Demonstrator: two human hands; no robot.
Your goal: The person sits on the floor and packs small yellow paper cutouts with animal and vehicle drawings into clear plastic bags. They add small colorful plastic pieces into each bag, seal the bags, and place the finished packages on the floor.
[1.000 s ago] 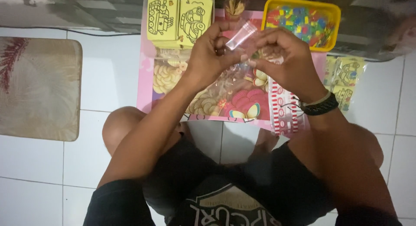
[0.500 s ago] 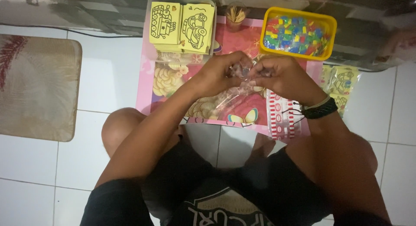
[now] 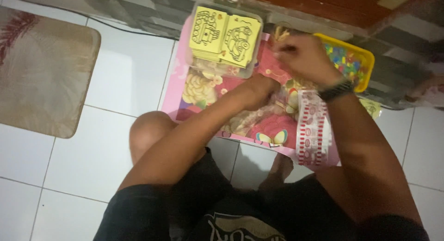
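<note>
- A beige mat lies on the white tiled floor at nine o'clock, well apart from the hands.
- A clear plastic tub at twelve o'clock holds yellow cards printed with black vehicle outlines; they look light, thin and stiff, best pinched by an edge.
- A pink picture mat with cartoon drawings lies under the tub.
- The left hand rests curled on the pink mat, just below the tub; whether it holds anything cannot be told.
- The right hand, a dark watch on its wrist, is closed at one o'clock, pinching something small and pale, too blurred to name.
- A yellow tray of small bright pieces sits beside it at two o'clock.
- A red-and-white patterned packet lies at three o'clock.
</note>
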